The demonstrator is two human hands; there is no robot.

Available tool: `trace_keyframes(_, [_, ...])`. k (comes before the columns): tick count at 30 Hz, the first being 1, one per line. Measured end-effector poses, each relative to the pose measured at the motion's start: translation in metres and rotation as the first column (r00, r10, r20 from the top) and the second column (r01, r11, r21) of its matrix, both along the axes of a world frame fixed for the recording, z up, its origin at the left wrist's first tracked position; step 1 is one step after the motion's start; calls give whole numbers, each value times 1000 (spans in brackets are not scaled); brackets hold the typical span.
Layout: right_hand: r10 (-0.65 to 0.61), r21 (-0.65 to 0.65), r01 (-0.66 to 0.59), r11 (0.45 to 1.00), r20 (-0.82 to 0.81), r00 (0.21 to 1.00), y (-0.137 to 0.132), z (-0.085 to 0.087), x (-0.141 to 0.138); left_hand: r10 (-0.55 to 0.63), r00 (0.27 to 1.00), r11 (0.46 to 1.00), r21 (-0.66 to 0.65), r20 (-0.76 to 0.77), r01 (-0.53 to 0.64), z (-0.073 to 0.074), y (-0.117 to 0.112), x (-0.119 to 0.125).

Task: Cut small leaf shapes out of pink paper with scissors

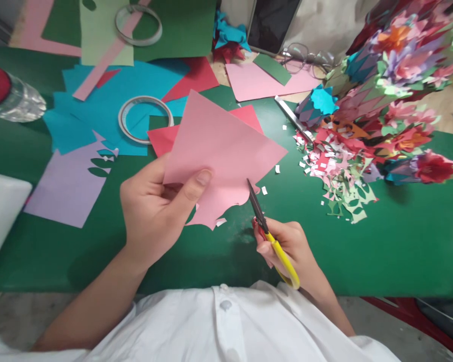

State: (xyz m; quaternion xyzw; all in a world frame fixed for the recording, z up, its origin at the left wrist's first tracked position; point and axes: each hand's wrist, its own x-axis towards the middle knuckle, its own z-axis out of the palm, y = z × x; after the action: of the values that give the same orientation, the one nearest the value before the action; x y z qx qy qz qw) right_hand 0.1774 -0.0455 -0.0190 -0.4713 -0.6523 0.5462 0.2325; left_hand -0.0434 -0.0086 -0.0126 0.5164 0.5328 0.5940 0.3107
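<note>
A pink sheet of paper (222, 136) is pinched in my left hand (151, 206), thumb on top and fingers behind it. Its lower edge is cut into scallops and hangs above the green table. My right hand (287, 241) grips a pair of scissors (266, 226) with yellow handles and dark blades. The blades point up and left, with their tips at the sheet's lower right edge. Whether the blades are parted is hard to see. Behind the pink sheet lies red paper (162, 138), partly hidden.
Blue paper (98, 110), lilac paper (71, 181) and tape rolls (126, 120) lie left. A bottle (15, 95) stands far left. At right are paper scraps (340, 171), a box cutter (292, 118) and paper flowers (400, 65). Glasses (300, 58) and a phone (274, 22) are at the back.
</note>
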Motion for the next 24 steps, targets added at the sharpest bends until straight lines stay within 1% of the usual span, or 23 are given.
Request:
trace_keyframes(2, [-3, 26, 2, 1000, 16, 1000, 0, 1, 0, -4, 1000, 1000, -7, -14, 4, 1, 0, -1])
trace_keyframes(5, [-18, 83, 13, 996, 64, 998, 1, 2, -1, 0, 999, 1000, 30, -33, 1, 1, 1, -2])
trace_keyframes(7, [-23, 105, 13, 994, 90, 996, 1, 3, -1, 6, 1000, 999, 40, -20, -5, 2, 3, -2])
trace_keyframes(20, [-29, 103, 17, 995, 107, 994, -3, -1, 1, 10, 1000, 1000, 29, -30, -9, 1, 3, -3])
trace_keyframes(24, [-37, 132, 22, 991, 109, 993, -2, 0, -1, 8, 1000, 1000, 26, -23, -7, 0, 3, -3])
